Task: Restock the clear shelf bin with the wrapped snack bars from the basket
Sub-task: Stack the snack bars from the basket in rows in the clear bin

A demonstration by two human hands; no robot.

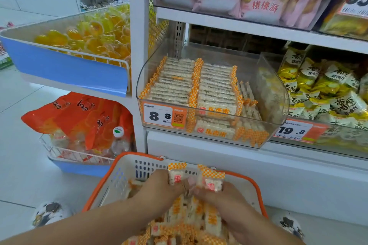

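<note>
A white basket with an orange rim (127, 157) stands on the floor below me, full of wrapped snack bars (191, 223) with orange-checked ends. Both hands are inside it. My left hand (159, 187) is closed around upright bars (176, 173). My right hand (221, 199) grips another bundle of bars (212, 180) beside them. The two hands touch at the fingertips. Above, on the shelf, sits the clear bin (278, 93), holding two neat rows of the same bars (179, 83) at its left and a few looser ones in the middle. The bin's right part holds none.
A price tag reading 8.8 (159, 115) is stuck on the bin's front. Yellow snack packs (326, 89) fill the neighbouring bin on the right. At left are a blue-fronted bin of yellow jellies (65, 65) and a wire basket of orange bags (79, 121). My patterned shoes (49, 213) flank the basket.
</note>
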